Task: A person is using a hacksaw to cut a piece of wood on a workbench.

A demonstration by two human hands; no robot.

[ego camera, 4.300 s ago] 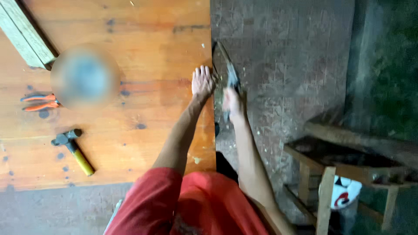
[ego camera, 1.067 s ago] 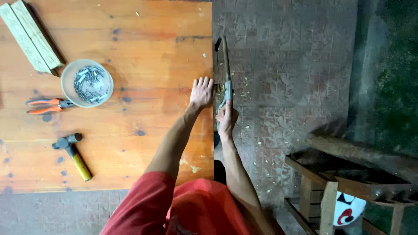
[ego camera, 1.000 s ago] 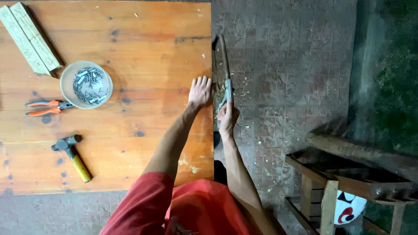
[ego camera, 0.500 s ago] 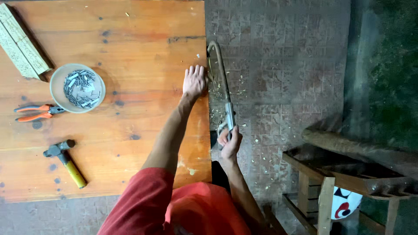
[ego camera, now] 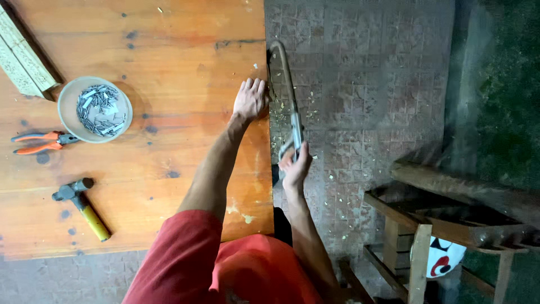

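- My left hand (ego camera: 249, 99) lies flat on the wooden bench (ego camera: 169, 67), fingers spread, right at the bench's right edge.
- My right hand (ego camera: 294, 165) is closed around the handle of a hacksaw (ego camera: 288, 93), off the bench's right side and over the tiled floor (ego camera: 360, 84).
- The hacksaw runs along the bench's right edge, just beside my left hand, its curved frame end pointing away from me; I cannot tell whether the blade touches the wood.
- Pale chips and dust are scattered on the floor below the saw.
- Well apart to the left, a round bowl (ego camera: 95, 110) full of small metal pieces stands on the bench.
- Orange-handled pliers (ego camera: 45, 142) lie just beside the bowl, on its left.
- A hammer (ego camera: 83, 207) with a yellow handle lies nearer the bench's front edge.
- A carved wooden strip (ego camera: 25, 56) sits at the far left corner.
- A wooden frame (ego camera: 450, 225) stands on the floor to the right.
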